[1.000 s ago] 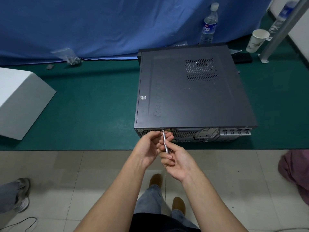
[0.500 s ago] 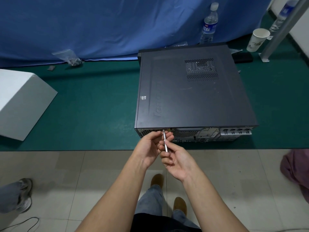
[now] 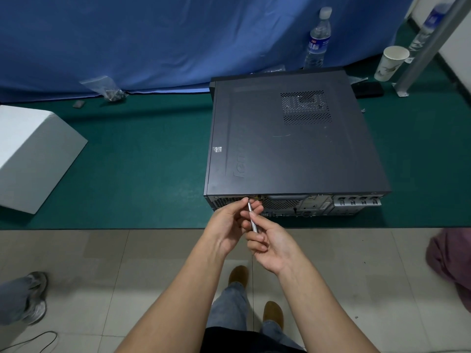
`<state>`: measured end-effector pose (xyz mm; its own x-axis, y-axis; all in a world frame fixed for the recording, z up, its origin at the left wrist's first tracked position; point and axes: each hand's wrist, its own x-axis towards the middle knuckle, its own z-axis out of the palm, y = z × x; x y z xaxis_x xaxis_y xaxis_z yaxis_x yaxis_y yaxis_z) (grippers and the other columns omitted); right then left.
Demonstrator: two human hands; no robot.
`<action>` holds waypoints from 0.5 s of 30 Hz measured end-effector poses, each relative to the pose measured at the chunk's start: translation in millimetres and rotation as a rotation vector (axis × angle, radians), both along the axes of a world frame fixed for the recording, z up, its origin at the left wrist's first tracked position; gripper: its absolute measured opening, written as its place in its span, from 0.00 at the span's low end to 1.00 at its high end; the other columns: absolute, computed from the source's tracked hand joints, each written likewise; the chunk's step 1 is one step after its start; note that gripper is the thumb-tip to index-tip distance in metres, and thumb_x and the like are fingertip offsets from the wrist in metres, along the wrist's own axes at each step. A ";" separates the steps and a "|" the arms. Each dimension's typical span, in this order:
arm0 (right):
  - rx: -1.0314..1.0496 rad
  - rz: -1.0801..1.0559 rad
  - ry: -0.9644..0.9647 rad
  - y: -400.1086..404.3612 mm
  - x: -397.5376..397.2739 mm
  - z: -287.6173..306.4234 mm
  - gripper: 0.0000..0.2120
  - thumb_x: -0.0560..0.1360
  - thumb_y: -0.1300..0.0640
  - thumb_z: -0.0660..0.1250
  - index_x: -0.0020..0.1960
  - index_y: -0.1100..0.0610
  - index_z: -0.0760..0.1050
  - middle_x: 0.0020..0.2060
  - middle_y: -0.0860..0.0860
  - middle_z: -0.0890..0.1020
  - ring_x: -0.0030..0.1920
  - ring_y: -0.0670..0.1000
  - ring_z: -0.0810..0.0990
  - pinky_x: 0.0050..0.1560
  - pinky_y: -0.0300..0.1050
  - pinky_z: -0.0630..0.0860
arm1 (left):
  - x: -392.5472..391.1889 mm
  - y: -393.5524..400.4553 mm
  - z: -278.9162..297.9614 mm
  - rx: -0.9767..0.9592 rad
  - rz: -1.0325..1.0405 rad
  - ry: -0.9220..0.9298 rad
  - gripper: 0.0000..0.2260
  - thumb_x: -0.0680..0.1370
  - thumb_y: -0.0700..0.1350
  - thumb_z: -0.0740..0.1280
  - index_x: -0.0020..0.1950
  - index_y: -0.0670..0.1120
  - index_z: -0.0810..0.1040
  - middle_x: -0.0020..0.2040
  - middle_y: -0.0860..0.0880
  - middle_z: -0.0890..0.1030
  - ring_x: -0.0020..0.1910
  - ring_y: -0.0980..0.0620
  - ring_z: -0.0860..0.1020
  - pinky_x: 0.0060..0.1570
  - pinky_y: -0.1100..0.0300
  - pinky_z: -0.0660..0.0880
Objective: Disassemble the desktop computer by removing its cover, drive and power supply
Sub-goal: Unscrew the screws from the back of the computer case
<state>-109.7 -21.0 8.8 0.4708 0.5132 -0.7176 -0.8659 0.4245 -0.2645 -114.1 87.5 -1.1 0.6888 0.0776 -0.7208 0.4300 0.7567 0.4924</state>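
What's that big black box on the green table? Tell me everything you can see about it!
It is a computer, a dark grey metal case lying flat on the green table. Its lid is still on, with a patch of small air holes and a raised brand name. The back, with grilles and silver slots, faces the person. A thin silver screwdriver, held by the left hand and right hand, meets its back edge.

Both hands (image 3: 251, 229) pinch a screwdriver (image 3: 252, 217) against the computer (image 3: 293, 149) rear edge
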 end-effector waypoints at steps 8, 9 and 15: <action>-0.032 0.125 -0.111 -10.6 -0.4 0.7 0.08 0.79 0.59 0.60 0.50 0.61 0.76 0.29 0.54 0.79 0.21 0.43 0.67 0.18 0.32 0.61 | -5.8 -4.8 -1.9 0.002 0.038 0.011 0.04 0.75 0.39 0.68 0.46 0.38 0.80 0.44 0.41 0.84 0.42 0.49 0.84 0.36 0.61 0.80; -0.048 0.166 -0.136 -13.7 -0.3 1.2 0.08 0.79 0.59 0.59 0.49 0.60 0.76 0.30 0.54 0.80 0.22 0.44 0.68 0.19 0.33 0.63 | -7.1 -4.8 -1.3 0.015 0.042 0.000 0.04 0.75 0.39 0.68 0.45 0.38 0.80 0.44 0.41 0.84 0.41 0.49 0.84 0.35 0.61 0.80; -0.265 0.203 -0.471 -30.3 14.4 14.7 0.08 0.80 0.60 0.59 0.48 0.61 0.75 0.34 0.54 0.80 0.23 0.43 0.65 0.21 0.33 0.60 | -10.5 -4.8 11.9 0.276 -0.021 -0.107 0.03 0.75 0.36 0.67 0.45 0.38 0.80 0.40 0.43 0.85 0.39 0.50 0.84 0.38 0.61 0.79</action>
